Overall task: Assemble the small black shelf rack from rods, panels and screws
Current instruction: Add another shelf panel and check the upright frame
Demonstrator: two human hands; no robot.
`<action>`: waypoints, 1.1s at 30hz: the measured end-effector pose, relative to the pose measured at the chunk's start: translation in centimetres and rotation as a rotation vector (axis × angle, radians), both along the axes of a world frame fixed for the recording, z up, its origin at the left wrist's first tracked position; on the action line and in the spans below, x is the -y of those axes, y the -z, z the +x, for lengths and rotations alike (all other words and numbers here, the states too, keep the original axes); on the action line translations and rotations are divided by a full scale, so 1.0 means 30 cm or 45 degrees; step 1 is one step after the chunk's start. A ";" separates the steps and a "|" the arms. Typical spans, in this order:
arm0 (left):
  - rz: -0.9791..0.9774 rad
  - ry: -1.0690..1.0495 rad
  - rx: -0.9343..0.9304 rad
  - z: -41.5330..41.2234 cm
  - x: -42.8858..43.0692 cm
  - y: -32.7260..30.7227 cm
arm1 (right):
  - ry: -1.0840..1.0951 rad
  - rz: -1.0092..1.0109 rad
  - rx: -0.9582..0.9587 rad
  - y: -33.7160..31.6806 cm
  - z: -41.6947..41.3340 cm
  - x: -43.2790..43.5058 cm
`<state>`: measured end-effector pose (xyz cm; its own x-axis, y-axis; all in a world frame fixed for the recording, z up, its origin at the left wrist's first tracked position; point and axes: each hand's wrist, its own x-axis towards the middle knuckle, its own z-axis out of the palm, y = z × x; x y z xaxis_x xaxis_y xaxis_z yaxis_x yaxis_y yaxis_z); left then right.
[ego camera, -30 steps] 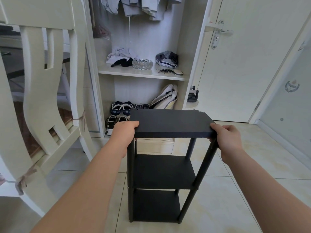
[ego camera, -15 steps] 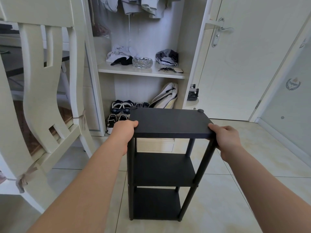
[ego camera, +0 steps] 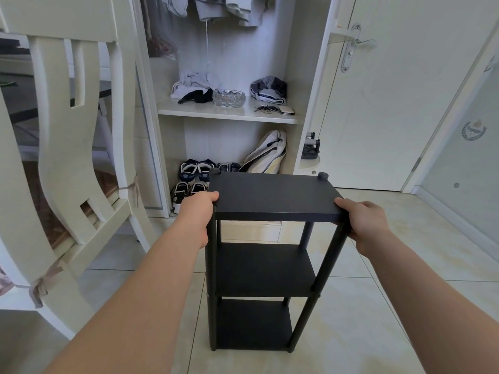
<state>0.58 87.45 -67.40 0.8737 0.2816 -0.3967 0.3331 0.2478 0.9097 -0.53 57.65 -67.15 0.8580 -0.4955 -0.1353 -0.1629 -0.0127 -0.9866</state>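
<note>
Floor: glossy pale floor tiles (ego camera: 378,306), faintly marbled, with thin dark joints.
Rack: the shelf rack (ego camera: 259,268) stands upright on the tiles, just in front of the wardrobe. It has three flat matt black panels on four round black rods (ego camera: 328,265).
Top: the top panel (ego camera: 272,195) is a plain rectangle with a fine grainy finish. Round black caps (ego camera: 322,176) sit on its two far corners.
Left side: the left hand (ego camera: 198,211) has its grip closed on the near-left corner, thumb on top.
Right side: the right hand (ego camera: 364,220) has its grip wrapped round the near-right corner and the head of the rod there.
Writing: lettering runs along a waistband (ego camera: 266,96) on the wardrobe shelf, too small to read. A wreath-like crest (ego camera: 473,130) on the frosted pane at right shows no legible words.
Wardrobe: the cream wardrobe (ego camera: 229,113) stands open, made of smooth painted boards. A faceted glass bowl (ego camera: 229,97) sits among folded clothes, with shoes (ego camera: 197,171) below.
Chair: a cream wooden chair (ego camera: 75,130) with a curved, pierced back, at left.
</note>
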 end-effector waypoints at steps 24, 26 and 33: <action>-0.201 0.137 -0.011 -0.029 -0.025 -0.032 | -0.006 0.053 -0.021 0.003 -0.002 -0.013; -0.203 0.128 -0.010 -0.029 -0.026 -0.035 | -0.009 0.050 -0.019 0.002 -0.002 -0.015; -0.189 0.147 -0.028 -0.020 -0.034 -0.040 | -0.031 0.029 -0.057 -0.001 -0.001 -0.008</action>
<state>-0.03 88.48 -66.21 0.8876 0.1168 -0.4455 0.3863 0.3380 0.8582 -0.55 57.90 -67.12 0.8627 -0.4707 -0.1849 -0.2068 0.0053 -0.9784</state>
